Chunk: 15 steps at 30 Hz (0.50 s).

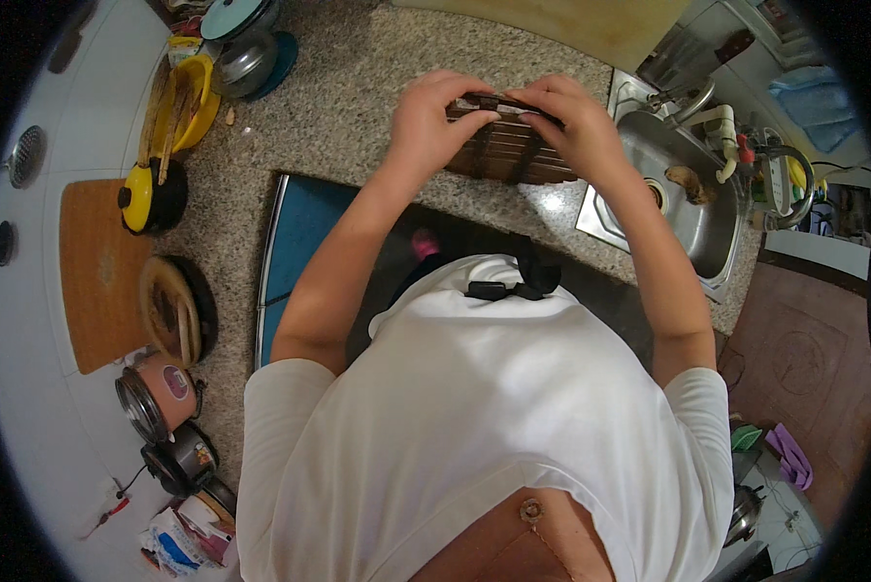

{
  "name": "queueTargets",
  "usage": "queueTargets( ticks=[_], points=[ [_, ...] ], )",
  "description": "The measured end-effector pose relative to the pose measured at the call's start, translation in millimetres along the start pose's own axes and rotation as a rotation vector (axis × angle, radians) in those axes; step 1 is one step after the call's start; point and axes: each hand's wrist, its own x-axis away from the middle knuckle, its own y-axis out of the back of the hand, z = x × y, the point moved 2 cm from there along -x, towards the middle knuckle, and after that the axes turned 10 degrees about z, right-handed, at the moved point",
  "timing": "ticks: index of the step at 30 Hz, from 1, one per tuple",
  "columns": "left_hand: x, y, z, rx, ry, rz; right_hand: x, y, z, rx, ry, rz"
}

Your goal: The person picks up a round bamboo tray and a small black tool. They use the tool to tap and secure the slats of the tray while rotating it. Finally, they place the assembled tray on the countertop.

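A dark brown slatted object [508,149], perhaps a woven basket or a folded mat, is at the front of the speckled stone counter [333,116]. Two darker bands cross its slats. My left hand [435,120] pinches its upper edge at the left, thumb on the near side and fingers over the far side. At the right end of that same edge, my right hand [570,120] grips it in a like way. A pale strip shows between the edge layers. What lies behind the object is hidden from me.
Right of my hands is a steel sink [704,247] with a faucet [697,102] and a brown item in its basin. A cutting board [588,29] stands at the back. Leftward are a yellow basket [195,102], a yellow-lidded pot [151,196] and a wooden board [104,276].
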Motion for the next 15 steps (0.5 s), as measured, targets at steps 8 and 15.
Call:
queueTargets(
  ticks=[8, 15],
  points=[
    [-2, 1, -3, -0.013, -0.087, 0.031, 6, 4, 9, -0.03, -0.03, -0.009],
    [-6, -2, -8, 0.029, -0.014, 0.106, 11, 9, 9, -0.087, -0.072, -0.022]
  ],
)
